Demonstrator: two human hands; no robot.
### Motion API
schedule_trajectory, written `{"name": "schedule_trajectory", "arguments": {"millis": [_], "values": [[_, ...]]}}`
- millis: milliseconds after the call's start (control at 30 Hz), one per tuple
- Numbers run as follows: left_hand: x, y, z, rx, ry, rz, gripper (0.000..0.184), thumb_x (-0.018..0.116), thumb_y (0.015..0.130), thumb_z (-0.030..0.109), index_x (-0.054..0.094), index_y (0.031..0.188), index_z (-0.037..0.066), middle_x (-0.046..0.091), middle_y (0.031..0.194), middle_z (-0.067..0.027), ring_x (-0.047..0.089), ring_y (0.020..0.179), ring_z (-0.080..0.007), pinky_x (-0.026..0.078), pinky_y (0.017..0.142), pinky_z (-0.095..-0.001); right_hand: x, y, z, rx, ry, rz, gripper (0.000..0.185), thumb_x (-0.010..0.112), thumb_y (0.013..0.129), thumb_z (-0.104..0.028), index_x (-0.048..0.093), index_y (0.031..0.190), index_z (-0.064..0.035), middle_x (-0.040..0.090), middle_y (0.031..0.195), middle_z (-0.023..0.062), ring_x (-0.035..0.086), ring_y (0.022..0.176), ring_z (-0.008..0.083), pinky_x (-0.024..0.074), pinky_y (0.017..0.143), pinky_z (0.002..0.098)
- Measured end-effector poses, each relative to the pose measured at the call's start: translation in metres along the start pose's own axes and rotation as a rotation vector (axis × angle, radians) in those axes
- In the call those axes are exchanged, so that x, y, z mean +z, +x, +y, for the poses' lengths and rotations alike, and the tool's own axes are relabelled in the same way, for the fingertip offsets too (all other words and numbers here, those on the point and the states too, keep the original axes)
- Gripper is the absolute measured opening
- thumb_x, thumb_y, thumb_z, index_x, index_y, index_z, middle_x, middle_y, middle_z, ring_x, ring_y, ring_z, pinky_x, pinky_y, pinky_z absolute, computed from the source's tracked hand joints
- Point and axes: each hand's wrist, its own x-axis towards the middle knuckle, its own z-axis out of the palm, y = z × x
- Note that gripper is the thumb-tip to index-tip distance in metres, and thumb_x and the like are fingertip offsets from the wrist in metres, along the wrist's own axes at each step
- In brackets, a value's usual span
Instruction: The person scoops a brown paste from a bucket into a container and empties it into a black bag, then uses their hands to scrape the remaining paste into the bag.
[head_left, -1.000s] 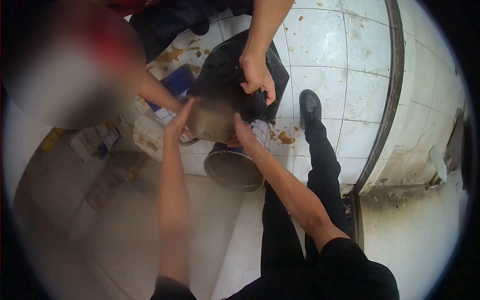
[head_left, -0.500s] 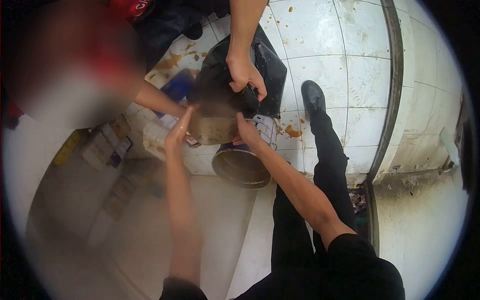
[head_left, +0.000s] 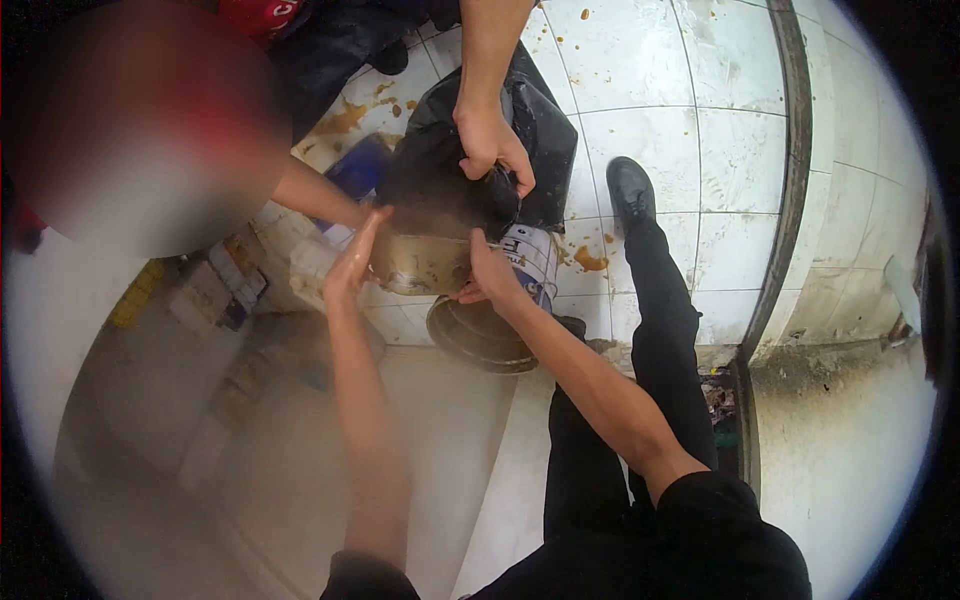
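In the frame's centre, a person's left hand [head_left: 352, 265] and right hand [head_left: 490, 270] are grasping a dull-brown, smooth-sided container [head_left: 422, 265] from opposite sides. Above, a co-worker's hand [head_left: 494, 145] is gripping a black plastic bag [head_left: 545, 150]; a round blue-and-white bucket [head_left: 534, 262] is sitting below.

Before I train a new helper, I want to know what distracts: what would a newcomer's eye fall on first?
Probably the brownish container near mid-picture, held by the right hand, with the left hand at its other side. Just above, a co-worker's hand is on the black bag. Brown splashes mark the white tiles around it.
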Motion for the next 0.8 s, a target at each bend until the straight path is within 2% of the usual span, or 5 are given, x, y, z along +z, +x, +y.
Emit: {"name": "schedule_trajectory", "arguments": {"millis": [200, 300, 567, 633, 800], "values": [[0.002, -0.02, 0.021, -0.02, 0.131, 0.048, 0.084, 0.04, 0.08, 0.072, 0.039, 0.145, 0.019, 0.025, 0.153, -0.0129, 0.022, 0.14, -0.0365, 0.034, 0.101, -0.055, 0.002, 0.001, 0.0, 0.026, 0.013, -0.027, 0.079, 0.032, 0.09, -0.06, 0.048, 0.115, 0.0133, 0.061, 0.088, 0.0248, 0.069, 0.067, 0.0346, 0.0588, 0.057, 0.0385], [0.0, -0.008, 0.015, 0.059, 0.07, 0.057, 0.112, 0.051, 0.068, 0.079, 0.024, 0.148, 0.004, 0.027, 0.145, -0.0293, 0.039, 0.125, -0.0393, 0.037, 0.092, -0.0548, 0.002, -0.003, -0.01, 0.024, 0.033, -0.003, 0.078, 0.031, 0.091, -0.059, 0.048, 0.117, 0.0132, 0.061, 0.087, 0.0252, 0.068, 0.064, 0.0348, 0.0585, 0.055, 0.038], [0.015, 0.016, -0.005, 0.095, -0.038, 0.057, 0.072, 0.036, 0.089, 0.066, 0.04, 0.144, 0.02, 0.03, 0.151, -0.0089, 0.027, 0.138, -0.032, 0.033, 0.103, -0.0502, -0.009, 0.008, -0.005, -0.033, 0.01, 0.033, 0.076, 0.03, 0.094, -0.057, 0.048, 0.117, 0.013, 0.062, 0.084, 0.0273, 0.066, 0.055, 0.0334, 0.0563, 0.045, 0.0348], [0.01, 0.034, 0.001, 0.123, 0.024, -0.017, 0.087, 0.039, 0.082, 0.071, 0.03, 0.147, 0.013, 0.025, 0.151, -0.016, 0.031, 0.132, -0.0333, 0.035, 0.098, -0.0482, -0.005, -0.006, -0.019, -0.084, -0.031, 0.158, 0.069, 0.029, 0.095, -0.047, 0.051, 0.113, 0.0156, 0.06, 0.097, 0.0341, 0.067, 0.08, 0.0416, 0.0571, 0.064, 0.0439], [0.025, 0.02, 0.008, 0.147, 0.109, -0.025, 0.107, 0.043, 0.073, 0.076, 0.02, 0.15, 0.007, 0.013, 0.153, -0.024, 0.021, 0.137, -0.0394, 0.028, 0.102, -0.0546, -0.015, 0.024, 0.01, -0.171, -0.164, 0.134, 0.047, 0.03, 0.097, -0.033, 0.046, 0.112, 0.0089, 0.06, 0.096, 0.0345, 0.063, 0.087, 0.0468, 0.053, 0.067, 0.0496]]}}
